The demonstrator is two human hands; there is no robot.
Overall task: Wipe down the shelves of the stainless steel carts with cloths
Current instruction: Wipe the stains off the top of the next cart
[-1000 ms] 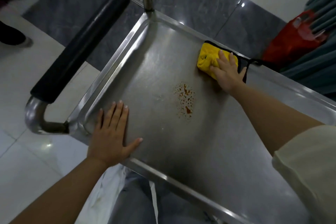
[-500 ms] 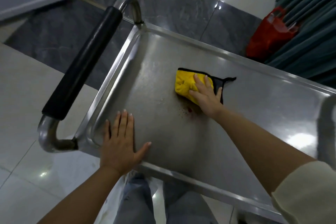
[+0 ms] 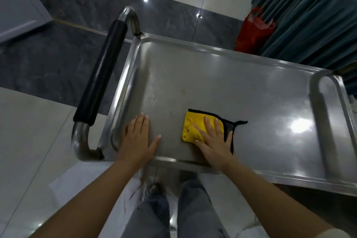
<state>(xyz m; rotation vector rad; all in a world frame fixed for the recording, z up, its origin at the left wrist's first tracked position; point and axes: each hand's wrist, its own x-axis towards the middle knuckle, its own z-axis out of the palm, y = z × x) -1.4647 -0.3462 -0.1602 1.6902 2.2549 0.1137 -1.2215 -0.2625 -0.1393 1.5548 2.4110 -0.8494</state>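
Right hand [image 3: 213,142] flat, pressing yellow cloth [image 3: 195,128] on cart shelf [image 3: 193,87] near 6 o'clock rim. Left hand [image 3: 138,141] flat, empty, by handle-side rim. Bare steel toward 12 and 3.

- One view only, from a camera worn on the person's head.
- It looks steeply down and forward, close above the cart's top shelf [image 3: 222,87].
- Wide angle: both forearms enter from the bottom edge, legs and floor [image 3: 34,141] show below.
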